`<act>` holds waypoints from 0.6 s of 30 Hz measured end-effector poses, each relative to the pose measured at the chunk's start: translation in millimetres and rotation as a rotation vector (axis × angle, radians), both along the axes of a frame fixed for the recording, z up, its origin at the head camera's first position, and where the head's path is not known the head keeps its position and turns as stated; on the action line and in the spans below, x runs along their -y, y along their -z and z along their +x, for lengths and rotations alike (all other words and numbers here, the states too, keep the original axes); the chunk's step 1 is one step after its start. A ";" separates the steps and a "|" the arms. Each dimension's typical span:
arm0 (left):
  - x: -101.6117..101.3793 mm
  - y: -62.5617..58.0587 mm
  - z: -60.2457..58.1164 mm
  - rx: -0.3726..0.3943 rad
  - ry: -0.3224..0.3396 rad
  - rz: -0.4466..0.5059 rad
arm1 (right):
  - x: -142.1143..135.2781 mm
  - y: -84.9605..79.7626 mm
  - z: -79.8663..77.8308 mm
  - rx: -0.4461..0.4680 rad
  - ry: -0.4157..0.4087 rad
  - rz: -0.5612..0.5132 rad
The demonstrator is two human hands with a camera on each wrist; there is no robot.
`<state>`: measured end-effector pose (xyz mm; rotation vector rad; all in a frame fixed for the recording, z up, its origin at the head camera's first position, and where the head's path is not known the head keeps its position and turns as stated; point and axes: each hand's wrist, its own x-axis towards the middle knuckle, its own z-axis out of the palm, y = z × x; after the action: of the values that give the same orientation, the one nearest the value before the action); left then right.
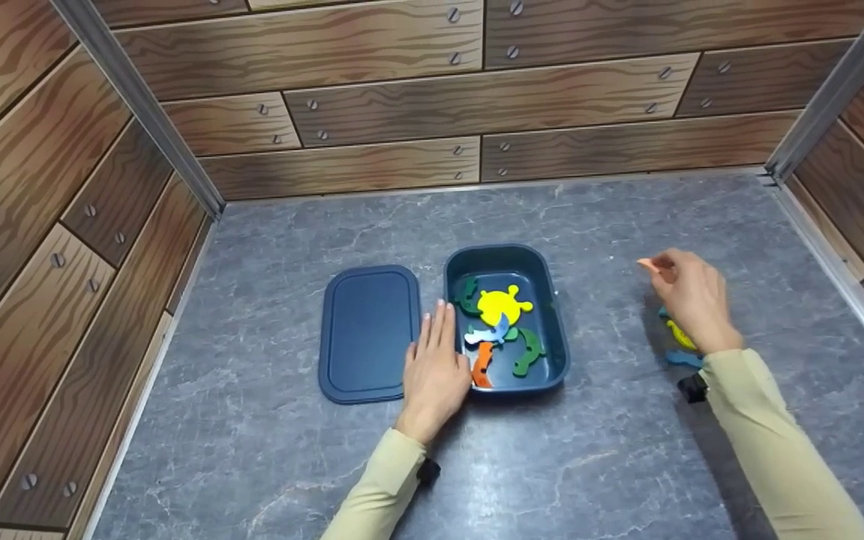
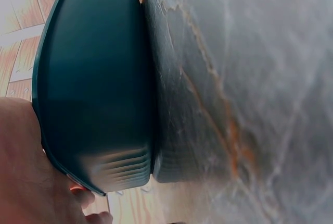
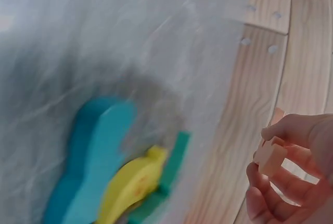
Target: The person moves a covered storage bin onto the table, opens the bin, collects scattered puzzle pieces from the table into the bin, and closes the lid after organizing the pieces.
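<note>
blue lid (image 1: 368,334) beside box (image 1: 559,330), outstretched left hand (image 1: 436,375) against box, right hand (image 1: 696,296) pinching orange piece (image 1: 649,265) near yellow piece (image 1: 678,335)

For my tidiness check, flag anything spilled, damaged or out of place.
Nothing stands out: the lid lies flat beside the upright box, whose loose pieces lie jumbled inside, and no spill or damage shows.

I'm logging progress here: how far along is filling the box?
Seemingly done: a flat yellow turtle-shaped piece and other coloured pieces lie inside the rectangular dark-blue box. In hand: the right hand grips a pale-orange piece outside it. Left, perhaps: a blue piece, a curved yellow piece and a green piece near that hand; the flat dark-blue lid lies beside the box.
</note>
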<state>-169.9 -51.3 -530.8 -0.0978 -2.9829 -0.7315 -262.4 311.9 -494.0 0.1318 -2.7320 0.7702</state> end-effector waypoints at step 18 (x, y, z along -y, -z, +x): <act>-0.4 -0.3 0.8 0.034 -0.011 0.017 | 59.8 -41.2 12.4 -0.163 -0.141 -0.016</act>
<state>-169.1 -51.0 -530.5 -0.0693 -3.0064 -0.7646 -250.0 252.1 -452.8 0.3703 -2.5827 0.7812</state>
